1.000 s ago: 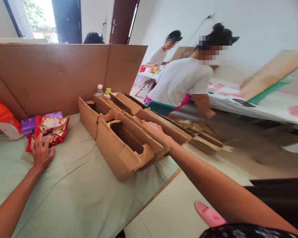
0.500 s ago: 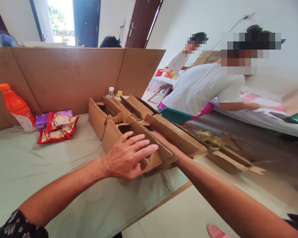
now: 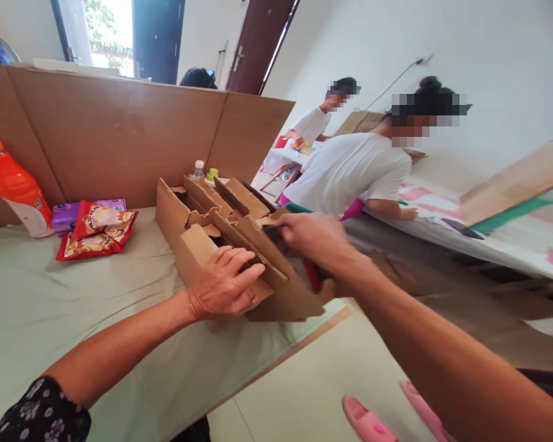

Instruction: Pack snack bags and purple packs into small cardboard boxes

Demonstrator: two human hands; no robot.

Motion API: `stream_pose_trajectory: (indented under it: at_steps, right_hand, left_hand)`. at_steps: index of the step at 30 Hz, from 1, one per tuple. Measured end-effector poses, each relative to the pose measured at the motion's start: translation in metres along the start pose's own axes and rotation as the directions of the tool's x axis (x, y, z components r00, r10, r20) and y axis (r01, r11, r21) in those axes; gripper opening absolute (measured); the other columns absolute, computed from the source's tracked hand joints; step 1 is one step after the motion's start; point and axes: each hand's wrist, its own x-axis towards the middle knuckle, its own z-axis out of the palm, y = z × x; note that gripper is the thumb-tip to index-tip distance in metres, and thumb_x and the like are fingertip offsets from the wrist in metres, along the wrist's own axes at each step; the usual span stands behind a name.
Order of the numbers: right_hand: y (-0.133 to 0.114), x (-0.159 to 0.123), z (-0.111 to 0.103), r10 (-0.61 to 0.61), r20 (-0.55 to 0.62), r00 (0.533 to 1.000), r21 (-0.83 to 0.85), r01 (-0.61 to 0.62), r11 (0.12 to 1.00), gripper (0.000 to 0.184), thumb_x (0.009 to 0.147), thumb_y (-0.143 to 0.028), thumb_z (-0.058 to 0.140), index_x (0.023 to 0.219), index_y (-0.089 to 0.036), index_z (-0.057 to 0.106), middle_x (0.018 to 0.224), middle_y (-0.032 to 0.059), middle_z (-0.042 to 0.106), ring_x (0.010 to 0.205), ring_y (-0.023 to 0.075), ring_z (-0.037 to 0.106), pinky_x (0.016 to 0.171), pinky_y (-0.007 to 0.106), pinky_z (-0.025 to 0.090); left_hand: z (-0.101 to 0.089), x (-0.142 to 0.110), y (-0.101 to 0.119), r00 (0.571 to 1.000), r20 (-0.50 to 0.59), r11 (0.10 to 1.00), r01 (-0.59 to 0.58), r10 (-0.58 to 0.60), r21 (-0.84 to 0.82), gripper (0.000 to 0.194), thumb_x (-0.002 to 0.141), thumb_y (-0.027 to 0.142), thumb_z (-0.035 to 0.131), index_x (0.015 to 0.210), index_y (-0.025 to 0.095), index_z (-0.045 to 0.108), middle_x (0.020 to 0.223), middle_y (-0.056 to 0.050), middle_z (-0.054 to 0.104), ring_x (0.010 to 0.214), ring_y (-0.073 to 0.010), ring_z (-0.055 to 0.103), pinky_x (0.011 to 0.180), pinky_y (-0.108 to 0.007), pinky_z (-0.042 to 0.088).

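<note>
Green tablecloth (image 3: 120, 276) bears cardboard box (image 3: 192, 253) beneath left fingers (image 3: 251, 275).

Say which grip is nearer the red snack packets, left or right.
Left. The left grip is at the near cardboard box, to the right of the red snack packets and apart from them; the right grip is farther right, past that box.

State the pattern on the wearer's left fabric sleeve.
Pale floral print on black sleeve; head view.

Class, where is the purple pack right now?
In the head view, the purple pack lies on the table at left, behind the red snack packets and just right of the orange bottle.
</note>
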Motion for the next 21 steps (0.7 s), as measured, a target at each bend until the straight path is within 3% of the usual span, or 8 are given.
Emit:
stream_pose_trajectory:
  at_steps: [3, 6, 8, 12, 15, 18, 21]
  right_hand:
    - [-0.017, 0.015, 0.004, -0.019, 0.101, 0.995, -0.050, 0.025, 0.998, 0.037, 0.097, -0.019, 0.047, 0.118, -0.022, 0.076, 0.115, 0.0158, 0.076, 0.107, 0.0300, 0.072, 0.080, 0.033, 0.051]
    - [-0.025, 0.028, 0.010, -0.022, 0.115, 0.993, -0.052, 0.028, 0.998, 0.038, 0.094, -0.018, 0.050, 0.121, -0.024, 0.076, 0.116, 0.0132, 0.076, 0.107, 0.0271, 0.072, 0.081, 0.030, 0.052]
    - [-0.023, 0.031, 0.010, -0.024, 0.112, 0.993, -0.049, 0.030, 0.998, 0.040, 0.093, -0.017, 0.050, 0.123, -0.024, 0.075, 0.116, 0.0121, 0.077, 0.106, 0.0256, 0.072, 0.080, 0.028, 0.052]
    - [-0.002, 0.024, -0.007, -0.019, 0.103, 0.995, -0.047, 0.024, 0.999, 0.042, 0.093, -0.017, 0.047, 0.122, -0.024, 0.076, 0.109, 0.0108, 0.078, 0.098, 0.0227, 0.073, 0.074, 0.025, 0.051]
    - [0.014, 0.016, -0.023, 0.007, 0.075, 0.997, -0.075, -0.001, 0.997, 0.042, 0.093, -0.016, 0.045, 0.120, -0.020, 0.076, 0.113, 0.0148, 0.076, 0.101, 0.0252, 0.072, 0.073, 0.027, 0.049]
    - [0.012, 0.017, -0.028, -0.009, 0.082, 0.997, -0.093, 0.017, 0.996, 0.039, 0.091, -0.013, 0.048, 0.116, -0.019, 0.077, 0.115, 0.0161, 0.076, 0.104, 0.0257, 0.071, 0.074, 0.027, 0.048]
    - [-0.005, 0.026, -0.017, -0.067, 0.126, 0.990, -0.076, 0.077, 0.994, 0.032, 0.090, -0.015, 0.054, 0.109, -0.019, 0.079, 0.111, 0.0142, 0.077, 0.103, 0.0237, 0.071, 0.074, 0.024, 0.047]
  left_hand:
    - [-0.006, 0.011, 0.008, 0.999, -0.019, 0.999, -0.026, 0.027, 0.019, 0.045, 0.089, 0.025, 0.048, 0.132, 0.015, 0.058, 0.149, -0.019, 0.052, 0.138, -0.0329, 0.046, 0.114, -0.053, 0.035]
    - [-0.006, 0.030, 0.012, 0.995, 0.086, 0.997, -0.063, 0.059, 0.046, 0.041, 0.095, 0.036, 0.050, 0.129, 0.017, 0.061, 0.155, -0.018, 0.045, 0.138, -0.0335, 0.046, 0.111, -0.052, 0.037]
    - [-0.002, 0.042, 0.011, 0.987, 0.155, 0.996, -0.050, 0.039, 0.067, 0.039, 0.097, 0.043, 0.050, 0.121, 0.016, 0.066, 0.145, -0.019, 0.055, 0.125, -0.0326, 0.055, 0.103, -0.051, 0.042]
    - [0.007, 0.052, 0.002, 0.972, 0.234, 0.995, -0.012, -0.012, 0.098, 0.035, 0.099, 0.042, 0.050, 0.105, 0.014, 0.070, 0.104, -0.013, 0.071, 0.104, -0.0284, 0.062, 0.094, -0.046, 0.045]
    - [0.008, 0.052, -0.001, 0.965, 0.258, 0.994, 0.014, -0.041, 0.106, 0.032, 0.098, 0.040, 0.051, 0.101, 0.014, 0.070, 0.101, -0.012, 0.071, 0.104, -0.0279, 0.061, 0.097, -0.044, 0.044]
    - [0.003, 0.052, 0.002, 0.967, 0.241, 0.992, 0.051, -0.078, 0.117, 0.031, 0.097, 0.031, 0.052, 0.117, 0.012, 0.066, 0.120, -0.016, 0.066, 0.113, -0.0289, 0.058, 0.101, -0.043, 0.042]
    - [-0.002, 0.054, 0.009, 0.974, 0.210, 0.990, 0.052, -0.080, 0.134, 0.046, 0.095, 0.022, 0.049, 0.140, 0.013, 0.051, 0.148, -0.019, 0.049, 0.126, -0.0305, 0.051, 0.103, -0.044, 0.041]
